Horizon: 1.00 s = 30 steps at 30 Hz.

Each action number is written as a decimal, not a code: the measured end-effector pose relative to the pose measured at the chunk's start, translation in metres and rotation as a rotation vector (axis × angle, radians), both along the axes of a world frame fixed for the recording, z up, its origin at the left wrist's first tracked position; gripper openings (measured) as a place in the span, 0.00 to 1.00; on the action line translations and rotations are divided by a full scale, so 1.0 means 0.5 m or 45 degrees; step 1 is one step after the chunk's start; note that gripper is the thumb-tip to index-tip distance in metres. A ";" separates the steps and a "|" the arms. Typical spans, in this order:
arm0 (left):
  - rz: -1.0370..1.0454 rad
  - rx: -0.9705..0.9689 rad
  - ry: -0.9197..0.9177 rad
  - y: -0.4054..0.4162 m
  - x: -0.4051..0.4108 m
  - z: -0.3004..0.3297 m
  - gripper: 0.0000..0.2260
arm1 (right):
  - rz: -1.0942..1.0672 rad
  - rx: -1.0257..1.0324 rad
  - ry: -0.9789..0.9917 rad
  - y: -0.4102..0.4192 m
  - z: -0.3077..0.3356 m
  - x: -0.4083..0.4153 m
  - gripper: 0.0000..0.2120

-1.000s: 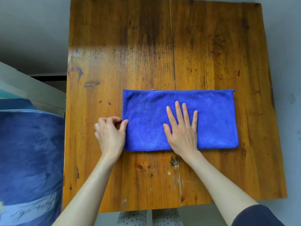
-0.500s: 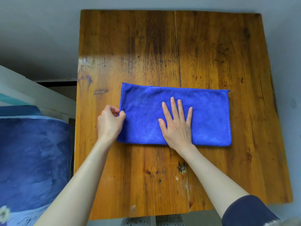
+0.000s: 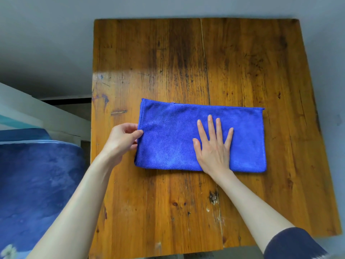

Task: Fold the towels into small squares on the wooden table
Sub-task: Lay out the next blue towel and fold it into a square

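We see soft, even daylight with no hard shadows; only a thin dark line sits under the near edge of the blue towel [image 3: 168,139]. A pale sheen of glare crosses the left part of the wooden table [image 3: 242,62], suggesting light from the far left. Wide-angle distortion bends the table's sides outward toward the top. Focus is sharp at centre; we note slight smearing along the forearms and at the lower corners, where the dark sleeve [image 3: 293,243] blurs.
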<state>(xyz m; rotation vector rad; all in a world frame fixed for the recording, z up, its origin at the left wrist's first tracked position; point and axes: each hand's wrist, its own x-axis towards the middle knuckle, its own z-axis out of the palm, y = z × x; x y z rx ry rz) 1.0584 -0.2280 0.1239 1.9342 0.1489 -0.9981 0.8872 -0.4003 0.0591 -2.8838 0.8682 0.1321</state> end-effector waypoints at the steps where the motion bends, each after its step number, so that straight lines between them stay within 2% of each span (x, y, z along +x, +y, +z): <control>1: 0.003 -0.010 -0.015 -0.001 -0.002 0.004 0.06 | -0.006 -0.014 0.025 0.001 -0.002 0.002 0.28; 9: 0.046 -0.109 -0.115 -0.028 -0.032 0.071 0.05 | -0.012 0.058 0.114 0.001 0.006 0.006 0.29; 12: 0.003 -0.163 -0.156 -0.052 -0.058 0.106 0.04 | 0.025 0.290 0.037 -0.020 0.028 0.001 0.29; 14: -0.005 -0.194 -0.178 -0.075 -0.077 0.129 0.05 | -0.011 0.540 -0.150 -0.041 0.052 -0.015 0.26; 17: -0.024 -0.229 -0.215 -0.121 -0.111 0.161 0.05 | -0.151 0.726 -0.464 -0.077 0.096 -0.066 0.18; 20: -0.096 -0.221 -0.274 -0.182 -0.156 0.173 0.05 | -0.421 0.857 -0.603 -0.113 0.122 -0.131 0.13; 23: -0.164 -0.171 -0.314 -0.248 -0.213 0.163 0.06 | -0.745 1.171 -0.609 -0.145 0.141 -0.192 0.12; 30: -0.286 0.005 -0.363 -0.399 -0.316 0.088 0.03 | -0.812 1.266 -0.589 -0.199 0.116 -0.268 0.12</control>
